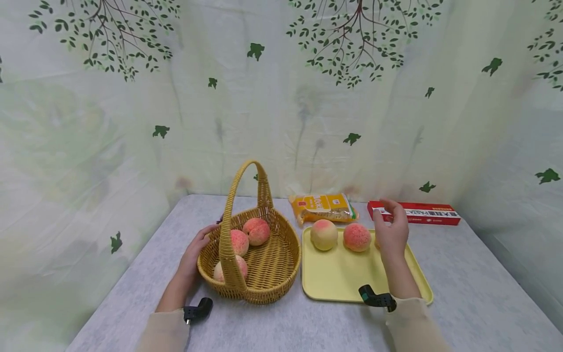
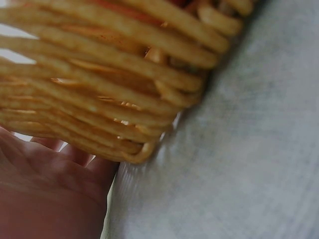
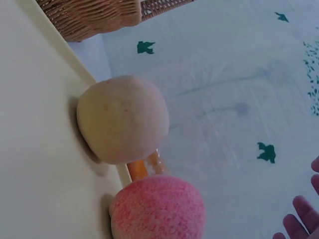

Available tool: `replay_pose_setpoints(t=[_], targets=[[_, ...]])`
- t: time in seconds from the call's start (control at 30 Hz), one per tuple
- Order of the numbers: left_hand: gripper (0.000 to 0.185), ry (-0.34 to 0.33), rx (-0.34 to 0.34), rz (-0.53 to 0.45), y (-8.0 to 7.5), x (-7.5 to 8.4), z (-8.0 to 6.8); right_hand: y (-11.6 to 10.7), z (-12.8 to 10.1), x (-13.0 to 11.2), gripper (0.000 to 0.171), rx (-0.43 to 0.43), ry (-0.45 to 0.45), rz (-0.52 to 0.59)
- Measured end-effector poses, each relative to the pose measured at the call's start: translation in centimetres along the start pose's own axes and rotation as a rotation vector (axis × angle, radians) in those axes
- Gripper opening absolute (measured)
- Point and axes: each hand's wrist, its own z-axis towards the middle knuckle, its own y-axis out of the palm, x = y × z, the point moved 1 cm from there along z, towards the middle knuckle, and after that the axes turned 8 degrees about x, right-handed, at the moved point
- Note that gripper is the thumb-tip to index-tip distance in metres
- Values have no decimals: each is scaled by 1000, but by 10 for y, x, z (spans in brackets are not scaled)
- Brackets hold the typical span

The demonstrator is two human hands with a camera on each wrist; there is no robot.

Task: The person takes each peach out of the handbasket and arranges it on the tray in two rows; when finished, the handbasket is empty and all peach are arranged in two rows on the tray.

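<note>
A wicker basket (image 1: 268, 288) with a tall handle holds three peaches (image 1: 256, 231). My left hand (image 1: 199, 247) rests against its left outer wall, thumb near the rim; in the left wrist view my palm (image 2: 45, 194) lies beside the basket's weave (image 2: 109, 79). To the right of the basket a yellow tray (image 1: 343, 278) carries a pale peach (image 1: 324, 234) and a pink peach (image 1: 357, 237). Over the tray's back right hovers my right hand (image 1: 389, 227), fingers relaxed and holding nothing. The right wrist view shows the pale peach (image 3: 122, 119), the pink peach (image 3: 159, 209) and my spread fingertips (image 3: 301, 216).
A yellow packet of noodles (image 1: 323, 208) and a long red box (image 1: 418, 213) lie behind the tray by the leaf-print curtain. The grey tablecloth (image 1: 462, 293) stretches right of the tray. A sliver of something orange shows beside my right hand.
</note>
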Motion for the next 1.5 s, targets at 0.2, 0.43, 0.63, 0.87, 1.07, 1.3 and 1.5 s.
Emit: replay_pose_setpoints(t=[0.2, 0.43, 0.63, 0.87, 1.07, 1.3, 1.5], targets=[[42, 19, -4, -22, 0, 0, 1, 6, -8, -8, 41, -75, -22, -13], [40, 29, -14, -37, 0, 0, 1, 13, -17, -18, 40, -178, -42, 54], [41, 33, -21, -39, 0, -1, 1, 19, -25, -28, 37, -262, -90, 124], [43, 43, -20, -32, 0, -3, 2, 27, -34, -31, 35, -376, -158, 145], [41, 53, -13, -27, -2, -3, 2, 39, -46, -32, 33, -476, -251, 144], [41, 43, -20, -18, 0, -5, 4, 48, -60, -36, 27, -538, -357, 136], [43, 24, -1, -2, -2, -3, 2, 60, -73, -46, 24, -625, -402, 143]])
